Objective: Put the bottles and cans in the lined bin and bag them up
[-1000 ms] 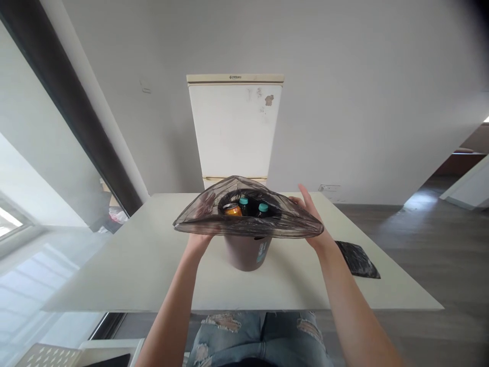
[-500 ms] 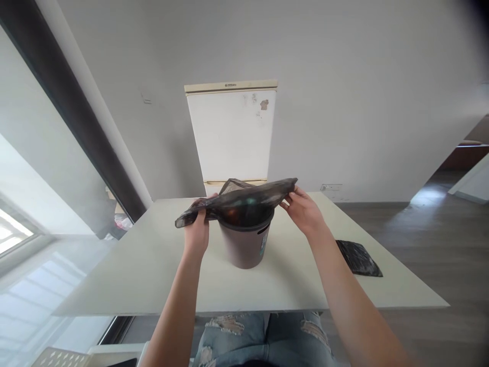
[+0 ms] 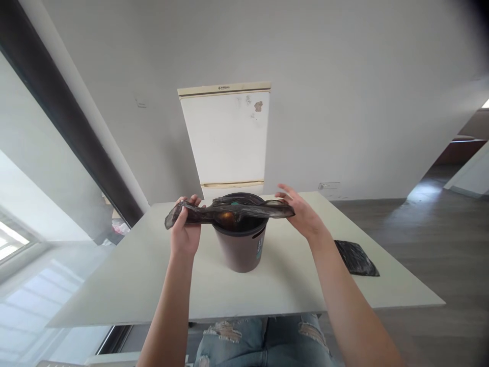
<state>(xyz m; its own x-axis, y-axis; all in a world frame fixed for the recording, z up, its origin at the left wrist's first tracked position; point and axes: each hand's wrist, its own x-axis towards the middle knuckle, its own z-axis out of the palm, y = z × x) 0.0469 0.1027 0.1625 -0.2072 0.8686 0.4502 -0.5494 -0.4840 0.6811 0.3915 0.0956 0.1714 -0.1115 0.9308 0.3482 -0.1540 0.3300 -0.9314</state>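
Observation:
A black plastic bag (image 3: 248, 209) stretches as a flattened band across the mouth of a brown-grey bin (image 3: 240, 252), which stands upright on the table. My left hand (image 3: 186, 229) is closed on the bag's left end, thumb in front and fingers behind. At the other end, the bag lies against my right hand (image 3: 303, 211) near the thumb, which is hidden; some of its fingers are raised and spread. Under the band, something orange and shiny (image 3: 228, 219) shows in the bin, too unclear to name.
A folded black plastic sheet or bag (image 3: 357, 258) lies on the right of the pale table (image 3: 248, 300). A white fridge (image 3: 227, 137) stands behind the table, against the grey wall. My legs in torn jeans are below the near edge.
The bag has come down and been drawn into a flatter, narrower band, baring more of the bin's rim. My left hand moved left; my right hand's fingers have loosened and spread.

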